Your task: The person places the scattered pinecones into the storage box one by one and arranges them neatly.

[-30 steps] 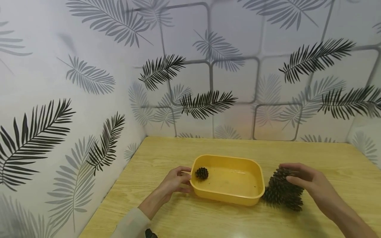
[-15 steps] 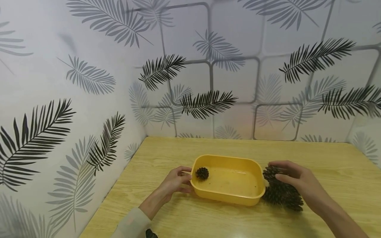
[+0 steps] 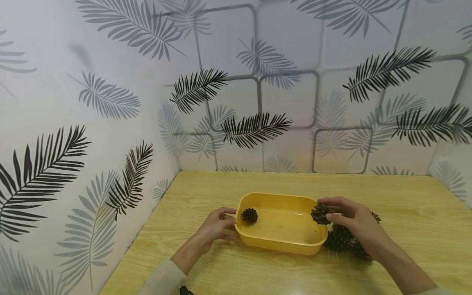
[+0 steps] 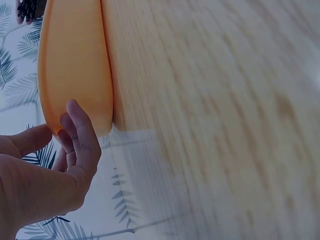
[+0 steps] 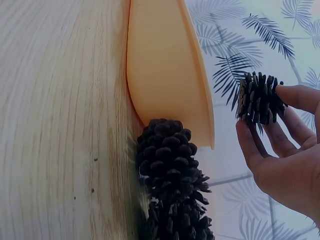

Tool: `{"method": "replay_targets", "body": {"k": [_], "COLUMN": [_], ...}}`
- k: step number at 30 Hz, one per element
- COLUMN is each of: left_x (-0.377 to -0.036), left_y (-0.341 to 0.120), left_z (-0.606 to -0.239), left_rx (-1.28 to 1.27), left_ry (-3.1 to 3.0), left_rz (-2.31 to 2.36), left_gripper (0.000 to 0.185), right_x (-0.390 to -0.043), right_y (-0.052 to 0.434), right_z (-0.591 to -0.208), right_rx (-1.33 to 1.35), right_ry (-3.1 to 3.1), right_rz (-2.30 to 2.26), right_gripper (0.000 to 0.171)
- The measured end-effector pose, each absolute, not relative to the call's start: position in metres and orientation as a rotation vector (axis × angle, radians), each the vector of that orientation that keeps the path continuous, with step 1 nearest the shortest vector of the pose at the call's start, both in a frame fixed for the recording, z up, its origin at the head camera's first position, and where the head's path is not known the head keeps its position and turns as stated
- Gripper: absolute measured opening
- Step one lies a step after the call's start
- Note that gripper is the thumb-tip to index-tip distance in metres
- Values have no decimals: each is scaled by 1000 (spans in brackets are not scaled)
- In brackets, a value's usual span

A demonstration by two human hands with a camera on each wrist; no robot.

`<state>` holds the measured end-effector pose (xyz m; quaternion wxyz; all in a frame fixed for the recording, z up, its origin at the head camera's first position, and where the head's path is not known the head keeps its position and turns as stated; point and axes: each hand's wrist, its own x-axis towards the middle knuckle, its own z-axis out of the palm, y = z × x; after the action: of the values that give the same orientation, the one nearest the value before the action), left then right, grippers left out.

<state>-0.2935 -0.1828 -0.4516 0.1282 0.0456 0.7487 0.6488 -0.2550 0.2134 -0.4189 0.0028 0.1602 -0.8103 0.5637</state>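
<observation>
From my head camera I look forward and down at the light wooden desk (image 3: 405,213) in its wallpapered corner, from a moderate distance. My left wrist camera sits close and rolled sideways, skimming the desk along the outer wall of the yellow plastic tub (image 4: 75,65). My right wrist camera, equally near and rolled, shares that tub and shows the dark brown pine cones (image 5: 172,185) beside it.

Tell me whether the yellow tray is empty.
Not empty: one pinecone lies inside the tray near its left end. The cone the right hand holds is over the rim.
</observation>
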Motion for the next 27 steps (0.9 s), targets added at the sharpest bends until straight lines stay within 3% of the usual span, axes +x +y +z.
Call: {"method": "replay_targets", "body": {"k": [27], "left_x": [-291], "left_y": [-182], "left_z": [-452], "left_rx": [146], "left_ry": [2158], "left_rz": [1885], "left_gripper": [43], "right_x": [-268], "right_y": [162], "right_z": [-425], "right_rx": [564], "right_ry": [-2516], "right_rz": [2016], "right_gripper": [47]}}
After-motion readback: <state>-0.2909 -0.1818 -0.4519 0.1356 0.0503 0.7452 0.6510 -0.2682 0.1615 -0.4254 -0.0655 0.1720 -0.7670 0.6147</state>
